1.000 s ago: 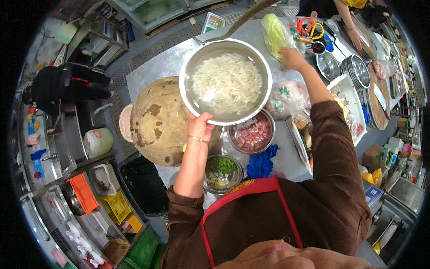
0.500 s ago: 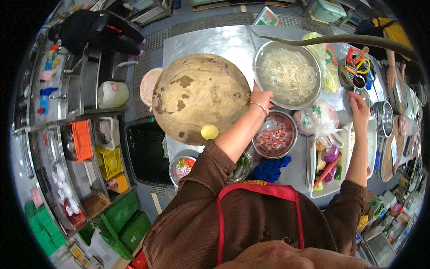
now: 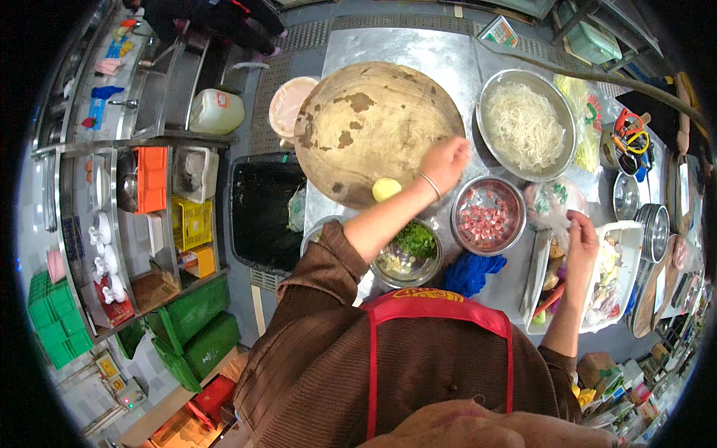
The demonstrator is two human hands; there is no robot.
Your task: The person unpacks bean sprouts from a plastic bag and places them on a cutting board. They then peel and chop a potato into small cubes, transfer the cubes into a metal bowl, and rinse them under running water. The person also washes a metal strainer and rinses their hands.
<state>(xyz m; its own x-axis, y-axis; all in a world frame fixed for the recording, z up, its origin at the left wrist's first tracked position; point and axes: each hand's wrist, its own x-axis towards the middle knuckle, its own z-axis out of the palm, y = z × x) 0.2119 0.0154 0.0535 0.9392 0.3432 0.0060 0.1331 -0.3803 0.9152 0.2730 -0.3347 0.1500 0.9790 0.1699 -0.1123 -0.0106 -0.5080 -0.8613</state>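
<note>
My left hand (image 3: 447, 166) is over the right edge of a round wooden chopping board (image 3: 388, 112), fingers curled in, with nothing visible in them. A peeled yellow potato-like piece (image 3: 386, 189) rests near the board's front edge. At the right, my right hand (image 3: 582, 240) pinches the gathered end of a clear plastic bag (image 3: 554, 198) above a white bin of vegetables (image 3: 532, 299). Beyond my left hand stands a steel bowl of pale noodle-like shreds (image 3: 524, 123). Nearer sits a steel bowl of diced pink meat (image 3: 487, 216).
A bowl of chopped greens and garlic (image 3: 407, 254) and a blue cloth (image 3: 472, 275) lie close to me. Bagged cabbage (image 3: 575, 123), a pot of scissors (image 3: 631, 142) and stacked steel bowls (image 3: 655, 231) are on the right. A black bin (image 3: 261, 213) stands left of the table.
My left hand has let go of the noodle bowl's rim and drawn back to the board's edge. My right hand has come down and left to the plastic bag. The view has shifted.
</note>
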